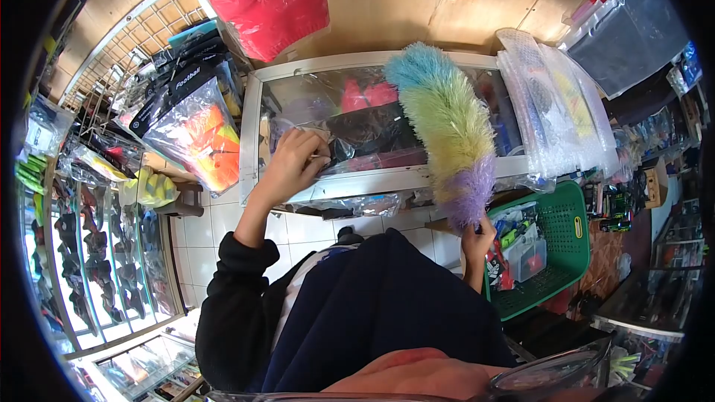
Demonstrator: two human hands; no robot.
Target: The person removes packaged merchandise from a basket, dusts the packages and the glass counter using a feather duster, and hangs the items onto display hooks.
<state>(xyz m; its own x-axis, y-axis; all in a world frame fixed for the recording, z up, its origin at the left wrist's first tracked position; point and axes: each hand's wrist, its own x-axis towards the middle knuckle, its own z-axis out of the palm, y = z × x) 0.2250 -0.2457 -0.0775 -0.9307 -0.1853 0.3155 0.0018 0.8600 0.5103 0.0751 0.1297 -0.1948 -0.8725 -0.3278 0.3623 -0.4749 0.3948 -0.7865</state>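
Observation:
A glass-topped display case (298,195) with a white frame stands in front of me. My left hand (299,158) rests over its left part, fingers curled on a crumpled brownish cloth or paper (319,132). Low at the right, my right hand (478,240) is closed round the lower end of a fluffy duster (450,123). The duster is blue at its tip, then green and yellow, and purple near my hand. It lies slantwise across the right part of the case. Pink and dark items show through the glass.
Bubble-wrapped packets (555,104) lie on the case's right end. A green basket (579,223) with packaged goods stands at the lower right. Packaged football items (197,123) hang on a wire rack at left. A red plastic-wrapped item (264,0) is at the top.

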